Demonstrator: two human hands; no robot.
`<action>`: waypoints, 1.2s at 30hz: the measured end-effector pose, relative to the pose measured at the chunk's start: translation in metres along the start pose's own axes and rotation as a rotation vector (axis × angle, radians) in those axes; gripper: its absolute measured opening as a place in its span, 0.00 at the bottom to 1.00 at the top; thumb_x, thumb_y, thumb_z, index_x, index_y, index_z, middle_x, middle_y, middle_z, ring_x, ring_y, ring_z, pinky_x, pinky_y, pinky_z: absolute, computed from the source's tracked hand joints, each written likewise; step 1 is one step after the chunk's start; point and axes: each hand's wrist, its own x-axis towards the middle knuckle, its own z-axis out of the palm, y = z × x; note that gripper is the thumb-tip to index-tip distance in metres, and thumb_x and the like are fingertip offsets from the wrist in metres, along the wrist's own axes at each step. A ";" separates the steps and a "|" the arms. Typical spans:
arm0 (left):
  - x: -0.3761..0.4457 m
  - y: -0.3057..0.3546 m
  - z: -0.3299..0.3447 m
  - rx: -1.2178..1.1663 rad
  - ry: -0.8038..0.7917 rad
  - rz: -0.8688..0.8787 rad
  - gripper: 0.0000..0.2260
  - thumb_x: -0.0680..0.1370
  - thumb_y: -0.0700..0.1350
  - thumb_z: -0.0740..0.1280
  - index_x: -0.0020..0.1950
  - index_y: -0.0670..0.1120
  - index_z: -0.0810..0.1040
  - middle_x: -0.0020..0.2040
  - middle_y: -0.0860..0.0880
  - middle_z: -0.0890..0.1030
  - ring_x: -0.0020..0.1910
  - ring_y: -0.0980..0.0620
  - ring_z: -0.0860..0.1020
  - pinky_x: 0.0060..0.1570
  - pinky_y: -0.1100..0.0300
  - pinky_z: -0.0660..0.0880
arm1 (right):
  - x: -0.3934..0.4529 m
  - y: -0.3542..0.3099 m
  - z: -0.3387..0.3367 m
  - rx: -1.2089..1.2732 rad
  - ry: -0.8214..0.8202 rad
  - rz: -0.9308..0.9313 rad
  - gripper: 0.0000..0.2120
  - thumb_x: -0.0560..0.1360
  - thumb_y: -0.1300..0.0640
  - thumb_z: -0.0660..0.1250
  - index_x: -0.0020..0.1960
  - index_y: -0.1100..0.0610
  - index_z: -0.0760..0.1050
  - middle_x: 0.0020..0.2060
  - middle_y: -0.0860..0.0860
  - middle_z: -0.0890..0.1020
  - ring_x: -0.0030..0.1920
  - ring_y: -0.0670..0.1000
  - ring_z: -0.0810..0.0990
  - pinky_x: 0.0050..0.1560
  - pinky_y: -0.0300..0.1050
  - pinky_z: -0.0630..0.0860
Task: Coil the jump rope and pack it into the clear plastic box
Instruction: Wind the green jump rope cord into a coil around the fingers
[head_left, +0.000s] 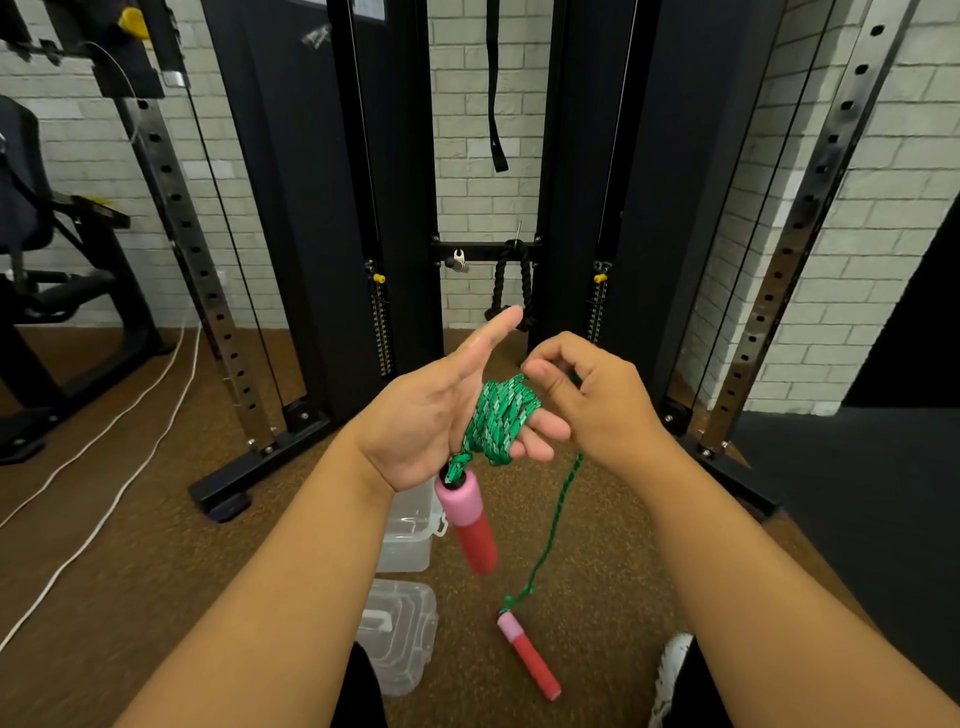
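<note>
The green jump rope is wound in several turns around the fingers of my left hand, palm up with the thumb stretched out. One pink-and-red handle hangs below that palm. My right hand pinches the rope just past the coil. From there a single strand drops to the second handle, which hangs just above or lies on the floor. The clear plastic box stands open on the floor below my hands, with its clear lid lying nearer to me.
A black cable machine frame stands straight ahead, with a black rope attachment hanging at its middle. White cables run over the brown carpet at left. A dark mat lies at right. My shoe is by the second handle.
</note>
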 end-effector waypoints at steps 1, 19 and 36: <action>-0.001 0.002 0.000 -0.015 -0.010 0.006 0.25 0.79 0.56 0.53 0.77 0.61 0.57 0.56 0.33 0.78 0.45 0.41 0.80 0.44 0.54 0.78 | -0.003 0.004 0.003 0.025 0.000 0.018 0.05 0.78 0.56 0.64 0.45 0.50 0.76 0.38 0.43 0.79 0.40 0.40 0.75 0.43 0.38 0.73; 0.005 0.007 -0.007 0.384 0.335 0.121 0.36 0.81 0.35 0.58 0.77 0.66 0.45 0.66 0.37 0.75 0.62 0.45 0.79 0.65 0.49 0.72 | -0.031 -0.025 0.018 -0.486 -0.321 -0.335 0.10 0.79 0.49 0.58 0.48 0.54 0.73 0.39 0.44 0.73 0.39 0.47 0.73 0.41 0.45 0.73; 0.000 0.015 0.002 0.059 -0.044 -0.017 0.30 0.76 0.66 0.48 0.78 0.62 0.51 0.67 0.36 0.71 0.51 0.38 0.77 0.50 0.51 0.76 | 0.011 -0.020 -0.008 0.001 -0.012 -0.057 0.04 0.76 0.57 0.66 0.47 0.50 0.79 0.41 0.41 0.79 0.42 0.37 0.77 0.42 0.28 0.71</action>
